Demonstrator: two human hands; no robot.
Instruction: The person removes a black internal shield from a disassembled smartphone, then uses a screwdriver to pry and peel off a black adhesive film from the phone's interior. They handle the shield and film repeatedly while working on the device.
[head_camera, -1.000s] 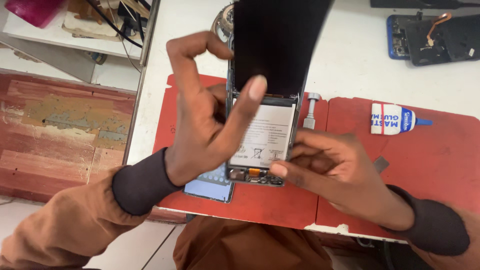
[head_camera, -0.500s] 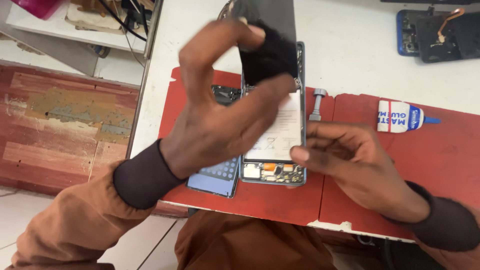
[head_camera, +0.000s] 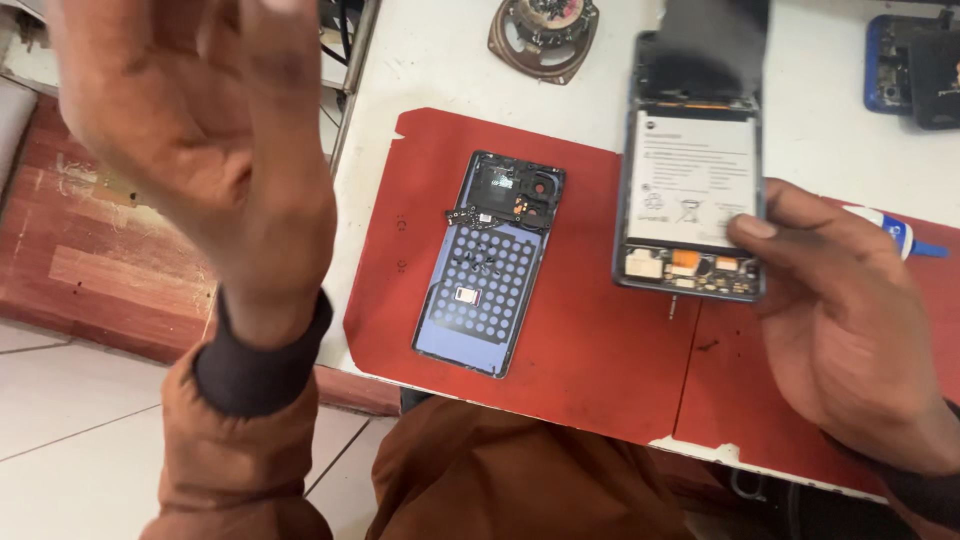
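Right hand (head_camera: 850, 330) grasping an opened phone (head_camera: 692, 195) by its lower right edge, thumb pressed on the white battery (head_camera: 695, 180) just above the exposed circuit strip at the bottom. Held over the red mat (head_camera: 590, 330), upper end reaching past the mat toward the white tabletop (head_camera: 430, 60); whether resting on the mat or lifted off it, cannot tell. Dark blurred flap (head_camera: 715, 45) standing up from the phone's top end. Left hand (head_camera: 190, 140) raised high and well apart to the left, released, fingers spread, gripping nothing. Detached back cover (head_camera: 490, 262) lying inner side up on the mat, between the two hands, dotted pattern showing. Round speaker (head_camera: 543, 35) on the tabletop beyond the mat. Glue tube (head_camera: 900, 235) with blue tip just beside the right hand. Another dismantled device (head_camera: 915, 65) at the far right corner.
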